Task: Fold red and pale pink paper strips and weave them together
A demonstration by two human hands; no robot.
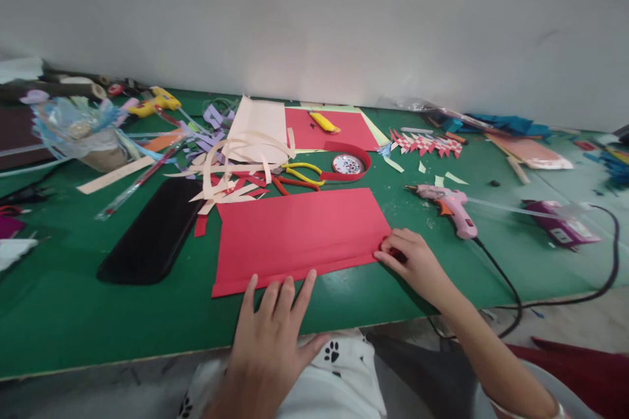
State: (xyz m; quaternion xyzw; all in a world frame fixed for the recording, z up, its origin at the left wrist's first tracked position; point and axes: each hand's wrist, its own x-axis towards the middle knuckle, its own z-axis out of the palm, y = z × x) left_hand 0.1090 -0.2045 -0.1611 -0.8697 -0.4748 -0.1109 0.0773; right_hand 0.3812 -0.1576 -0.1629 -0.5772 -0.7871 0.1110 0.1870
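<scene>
A red paper sheet (299, 232) lies flat on the green table (73, 314), with a folded strip along its near edge. My left hand (272, 334) rests flat with fingers spread, its fingertips pressing the sheet's near edge. My right hand (413, 262) pinches the sheet's near right corner, fingers curled on the fold.
A pink glue gun (449, 204) with a black cord lies right of the sheet, a purple one (560, 226) farther right. A black tray (152, 232) lies to the left. Behind are paper strips (236, 167), yellow-handled pliers (304, 173), a tape roll (348, 163) and more red paper (329, 129).
</scene>
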